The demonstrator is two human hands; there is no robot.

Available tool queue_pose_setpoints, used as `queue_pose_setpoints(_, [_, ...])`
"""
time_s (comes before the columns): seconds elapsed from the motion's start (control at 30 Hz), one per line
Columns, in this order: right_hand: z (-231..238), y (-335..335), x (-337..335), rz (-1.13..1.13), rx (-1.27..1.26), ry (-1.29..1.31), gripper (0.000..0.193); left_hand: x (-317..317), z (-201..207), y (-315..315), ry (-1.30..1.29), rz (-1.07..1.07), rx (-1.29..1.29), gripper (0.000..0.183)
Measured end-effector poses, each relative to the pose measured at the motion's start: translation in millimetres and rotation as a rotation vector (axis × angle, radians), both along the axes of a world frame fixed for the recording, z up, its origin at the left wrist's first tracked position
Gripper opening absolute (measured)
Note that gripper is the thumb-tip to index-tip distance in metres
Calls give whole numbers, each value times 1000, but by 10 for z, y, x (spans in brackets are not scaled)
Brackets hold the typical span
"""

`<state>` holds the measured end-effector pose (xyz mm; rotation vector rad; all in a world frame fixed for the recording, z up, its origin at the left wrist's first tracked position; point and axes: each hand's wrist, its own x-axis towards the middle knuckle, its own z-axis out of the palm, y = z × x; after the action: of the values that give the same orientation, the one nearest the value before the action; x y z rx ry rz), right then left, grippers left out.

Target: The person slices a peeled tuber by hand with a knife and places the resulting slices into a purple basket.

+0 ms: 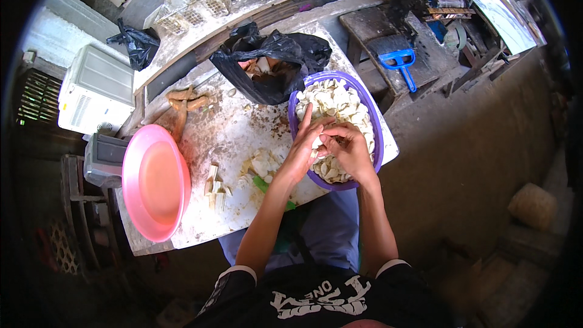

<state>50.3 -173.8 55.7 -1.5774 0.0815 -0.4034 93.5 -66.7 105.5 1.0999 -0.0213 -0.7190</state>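
Observation:
My left hand (302, 149) and my right hand (351, 152) meet over a purple basin (380, 146) heaped with thin off-white root slices (334, 98). Between my fingers shows a small pale root piece (316, 142), mostly hidden by the hands. The left index finger points up and away while its other fingers curl in. My right hand's thumb and fingers close in a pinch against the left. Left of the basin, a tool with a green handle (262, 185) lies by a small pile of pale scraps (265, 163).
A pink basin (186, 173) of cloudy liquid stands at the table's left edge. Pale peeled sticks (215, 188) and brown roots (187, 102) lie on the stained white table (218, 128). Behind sits an open black plastic bag (285, 55). A blue-handled dustpan (398, 61) rests on a wooden bench.

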Motion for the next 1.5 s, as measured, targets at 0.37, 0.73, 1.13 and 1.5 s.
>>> queue_pose_setpoints(0.37, [231,-152,-47,-366,-689,-9,13,44,-151,98,91,-11,-60,47])
queue_pose_setpoints(0.73, [331,-93,-75,-49,-120,140,25,45,-124,45,-82,21,168,26])
queue_pose_setpoints(1.13, [294,-75,-42,-19,106,188,21,27,-246,43,29,71,143,25])
queue_pose_setpoints(1.5, [157,-176,11,52,95,135,17,5,-134,48,-283,-26,278,19])
